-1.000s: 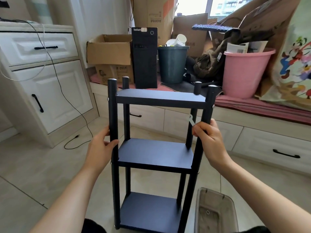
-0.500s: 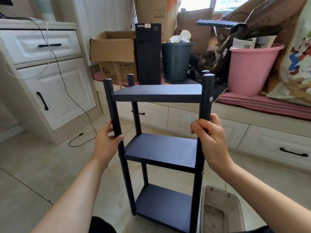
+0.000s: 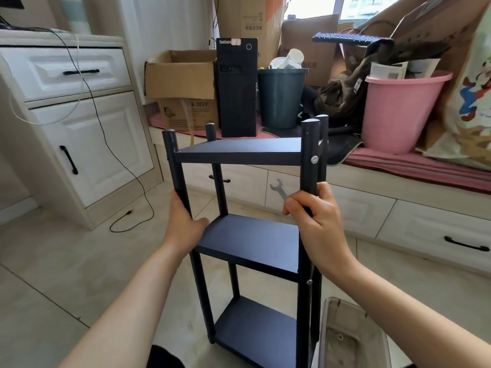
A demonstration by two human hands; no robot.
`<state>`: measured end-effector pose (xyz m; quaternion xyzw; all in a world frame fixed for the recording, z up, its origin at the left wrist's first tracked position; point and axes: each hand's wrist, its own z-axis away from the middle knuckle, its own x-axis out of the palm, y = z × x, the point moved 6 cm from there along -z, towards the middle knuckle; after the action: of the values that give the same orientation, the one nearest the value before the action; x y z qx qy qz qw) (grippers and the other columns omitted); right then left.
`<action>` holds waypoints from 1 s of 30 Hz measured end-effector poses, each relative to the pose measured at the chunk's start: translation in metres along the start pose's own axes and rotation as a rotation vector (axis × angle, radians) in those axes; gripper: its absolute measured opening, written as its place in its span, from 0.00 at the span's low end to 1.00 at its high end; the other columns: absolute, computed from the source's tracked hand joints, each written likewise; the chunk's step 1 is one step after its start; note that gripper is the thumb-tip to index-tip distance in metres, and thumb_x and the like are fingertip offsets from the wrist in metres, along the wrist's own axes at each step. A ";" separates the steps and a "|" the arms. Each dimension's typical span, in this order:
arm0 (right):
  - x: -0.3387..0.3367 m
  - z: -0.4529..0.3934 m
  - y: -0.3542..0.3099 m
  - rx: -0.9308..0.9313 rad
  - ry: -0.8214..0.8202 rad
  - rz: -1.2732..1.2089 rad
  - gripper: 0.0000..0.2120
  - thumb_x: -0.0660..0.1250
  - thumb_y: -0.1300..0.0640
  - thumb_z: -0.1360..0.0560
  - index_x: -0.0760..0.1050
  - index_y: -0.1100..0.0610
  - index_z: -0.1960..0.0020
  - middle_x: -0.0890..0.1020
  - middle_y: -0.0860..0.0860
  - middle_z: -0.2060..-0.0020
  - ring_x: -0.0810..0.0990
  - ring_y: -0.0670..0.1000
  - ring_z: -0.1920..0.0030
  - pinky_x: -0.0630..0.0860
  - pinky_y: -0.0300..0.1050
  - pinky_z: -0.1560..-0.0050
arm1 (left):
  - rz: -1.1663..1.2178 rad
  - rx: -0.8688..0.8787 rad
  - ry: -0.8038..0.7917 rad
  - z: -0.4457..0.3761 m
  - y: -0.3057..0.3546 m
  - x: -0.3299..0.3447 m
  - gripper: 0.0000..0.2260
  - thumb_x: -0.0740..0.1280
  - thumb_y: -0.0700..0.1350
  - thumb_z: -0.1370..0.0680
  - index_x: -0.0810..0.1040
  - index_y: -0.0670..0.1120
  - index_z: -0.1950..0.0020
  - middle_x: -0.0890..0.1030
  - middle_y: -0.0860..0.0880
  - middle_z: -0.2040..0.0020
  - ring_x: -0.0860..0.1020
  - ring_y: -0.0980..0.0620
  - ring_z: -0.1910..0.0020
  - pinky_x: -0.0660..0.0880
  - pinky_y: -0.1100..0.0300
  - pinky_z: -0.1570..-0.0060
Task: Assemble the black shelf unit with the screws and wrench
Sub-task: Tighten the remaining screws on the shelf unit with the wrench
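The black shelf unit [image 3: 249, 243] stands upright on the tiled floor, its three flat matte boards set between round posts. The left hand [image 3: 183, 221] wraps the front left post, fingers curled behind it, thumb resting at the middle board's corner. The right hand [image 3: 316, 221] grips the front right post, and a silvery wrench [image 3: 277, 188] juts from its fingers. A bright screw [image 3: 314, 159] sits high on that post. The computer tower [image 3: 236, 88] behind reads "ThinkCentre".
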<state>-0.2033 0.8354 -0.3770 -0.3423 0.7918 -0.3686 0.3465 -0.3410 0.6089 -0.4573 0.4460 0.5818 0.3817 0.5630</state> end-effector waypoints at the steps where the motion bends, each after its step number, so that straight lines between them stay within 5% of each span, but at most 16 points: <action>1: 0.005 0.000 -0.003 0.014 -0.011 -0.005 0.14 0.66 0.64 0.22 0.79 0.55 0.65 0.70 0.49 0.54 0.72 0.38 0.57 0.67 0.24 0.55 | -0.060 -0.009 0.036 0.005 0.006 0.002 0.40 0.69 0.36 0.23 0.50 0.48 0.18 0.58 0.47 0.19 0.60 0.46 0.22 0.61 0.46 0.24; 4: 0.019 -0.002 -0.012 0.066 -0.039 -0.032 0.15 0.66 0.61 0.22 0.80 0.53 0.66 0.70 0.49 0.53 0.72 0.38 0.57 0.67 0.25 0.54 | -0.229 -0.026 -0.069 0.027 0.019 0.021 0.40 0.72 0.42 0.23 0.53 0.49 0.18 0.51 0.51 0.18 0.54 0.51 0.20 0.58 0.61 0.30; 7: 0.030 -0.004 -0.019 0.098 -0.071 -0.076 0.14 0.65 0.60 0.21 0.81 0.54 0.64 0.71 0.49 0.52 0.72 0.37 0.55 0.66 0.24 0.54 | -0.211 -0.045 -0.419 0.055 0.020 0.054 0.35 0.76 0.48 0.26 0.64 0.59 0.23 0.65 0.57 0.25 0.64 0.56 0.27 0.64 0.61 0.39; 10: 0.039 -0.008 -0.026 0.148 -0.109 -0.180 0.13 0.65 0.60 0.21 0.81 0.56 0.63 0.71 0.48 0.50 0.72 0.34 0.53 0.65 0.20 0.54 | -0.232 0.038 -0.550 0.071 0.025 0.073 0.29 0.76 0.52 0.26 0.69 0.59 0.28 0.70 0.60 0.29 0.69 0.58 0.29 0.70 0.59 0.34; 13: 0.047 -0.010 -0.030 0.172 -0.134 -0.248 0.13 0.66 0.60 0.22 0.81 0.58 0.64 0.71 0.47 0.52 0.73 0.32 0.54 0.67 0.21 0.55 | -0.176 0.078 -0.529 0.075 0.036 0.076 0.16 0.74 0.53 0.25 0.77 0.56 0.39 0.80 0.60 0.40 0.81 0.61 0.44 0.79 0.58 0.42; 17: 0.055 -0.009 -0.029 0.180 -0.178 -0.239 0.13 0.65 0.58 0.21 0.80 0.55 0.64 0.71 0.46 0.51 0.74 0.43 0.47 0.72 0.30 0.49 | -0.119 0.165 -0.435 0.073 0.050 0.074 0.06 0.71 0.48 0.22 0.80 0.51 0.46 0.85 0.54 0.51 0.83 0.58 0.52 0.81 0.56 0.49; 22: 0.056 -0.015 -0.033 0.154 -0.309 -0.183 0.13 0.66 0.58 0.22 0.80 0.54 0.64 0.71 0.49 0.49 0.75 0.46 0.47 0.71 0.26 0.54 | -0.040 0.154 -0.421 0.073 0.053 0.068 0.06 0.70 0.45 0.21 0.76 0.50 0.45 0.84 0.49 0.52 0.85 0.58 0.58 0.80 0.65 0.61; 27: 0.040 -0.022 -0.035 0.106 -0.381 -0.148 0.14 0.65 0.58 0.22 0.82 0.53 0.64 0.76 0.48 0.51 0.75 0.42 0.47 0.70 0.34 0.49 | 0.006 0.137 -0.435 0.075 0.052 0.060 0.11 0.70 0.43 0.21 0.73 0.56 0.42 0.81 0.48 0.51 0.86 0.53 0.57 0.84 0.50 0.53; 30: 0.027 -0.025 -0.031 0.125 -0.342 -0.168 0.13 0.65 0.56 0.21 0.83 0.52 0.62 0.76 0.45 0.48 0.75 0.37 0.48 0.69 0.36 0.46 | 0.012 0.150 -0.443 0.074 0.052 0.056 0.09 0.70 0.43 0.20 0.74 0.55 0.46 0.81 0.48 0.52 0.86 0.52 0.57 0.84 0.52 0.56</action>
<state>-0.2288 0.8072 -0.3477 -0.4424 0.6656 -0.3812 0.4647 -0.2606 0.6736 -0.4317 0.5628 0.4681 0.2335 0.6400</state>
